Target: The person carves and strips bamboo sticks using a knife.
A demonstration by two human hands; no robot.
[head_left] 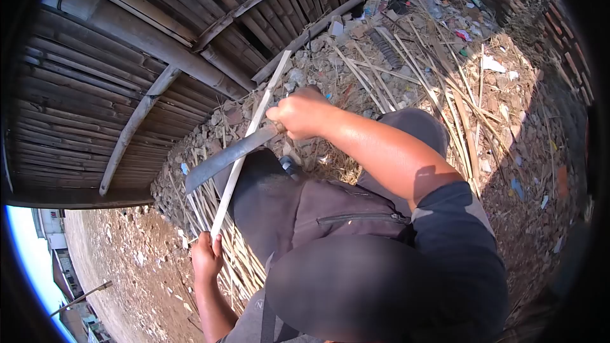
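Observation:
My right hand is closed around the handle of a machete, its broad dark blade pointing to the left. A long pale bamboo strip slants upward from my left hand, whose fingers are wrapped around its lower end. Blade and strip cross near my knee; whether the edge is touching the strip I cannot tell. Beneath my left hand and beside my leg lies a bundle of thin bamboo strips. Most of the machete's handle is hidden inside my right fist.
A bamboo-slat wall with thick poles rises on the left. Several loose bamboo sticks lie on rubble at the right. Scattered litter covers the far corner, beside a brick wall. My cap's dark brim blocks the bottom.

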